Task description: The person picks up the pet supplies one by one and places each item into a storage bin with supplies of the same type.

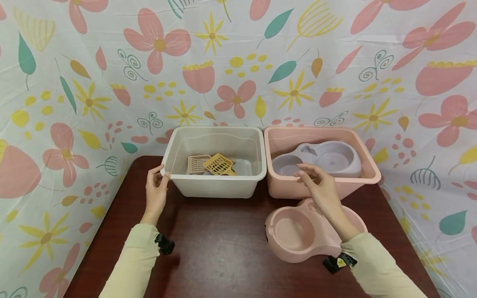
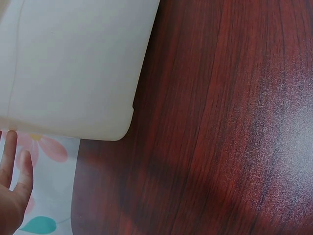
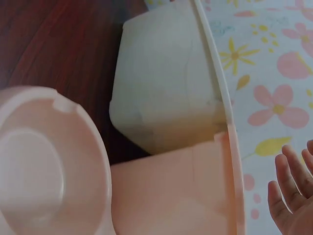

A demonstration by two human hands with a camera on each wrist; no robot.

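The left hand (image 1: 156,187) touches the front left corner of an off-white litter box (image 1: 218,186) with its fingertips. In the left wrist view, the fingers (image 2: 10,159) look extended against the box's rim. A beige litter scoop (image 1: 197,164) and a yellow one (image 1: 220,164) lie inside that box. Over the front rim of a pink litter box (image 1: 283,187) hovers the right hand (image 1: 322,186), its fingers loosely bent and holding nothing. A grey double pet bowl (image 1: 335,159) sits in the pink box. Below the right hand, a pink double pet bowl (image 1: 294,229) rests on the table, partly hidden by the forearm.
Both boxes stand side by side at the back of the dark wooden table (image 1: 216,248), against a flower-patterned cloth (image 1: 238,66). Each wrist wears a small black camera. The table's left and right edges run close to the cloth.
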